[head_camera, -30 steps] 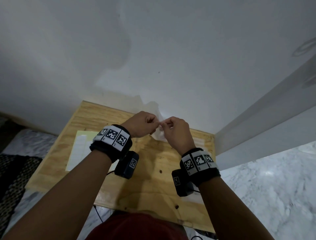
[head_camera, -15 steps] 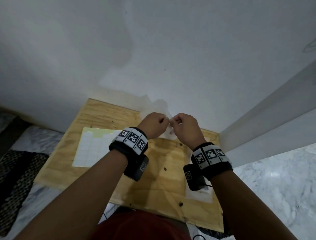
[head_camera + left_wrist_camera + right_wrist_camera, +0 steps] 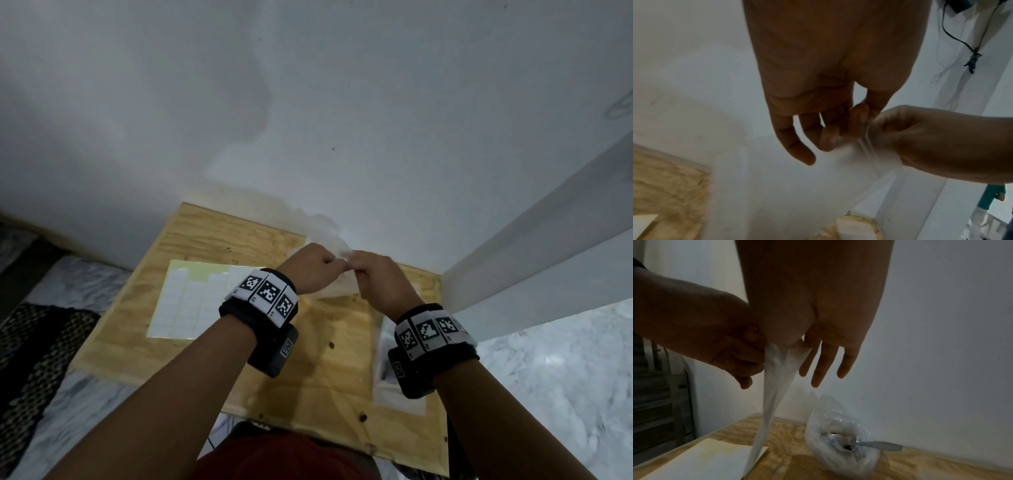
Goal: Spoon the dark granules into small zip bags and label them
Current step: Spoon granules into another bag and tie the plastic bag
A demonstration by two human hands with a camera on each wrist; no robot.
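Your thumb and forefinger on each side are pinching the top edge of one small zip bag [image 3: 774, 386] — left hand [image 3: 310, 269] and right hand [image 3: 375, 281] touching knuckle to knuckle above the board's [image 3: 212, 240] far edge. The bag is hanging limp, looking empty. One sheet of labels [image 3: 191, 301] is lying near the left edge. One larger bag [image 3: 840, 444] is holding one spoon [image 3: 877, 445] — its dark contents are barely showing.

Clear small zip bag [image 3: 774, 386] hangs limp, pinched at its top above the board.
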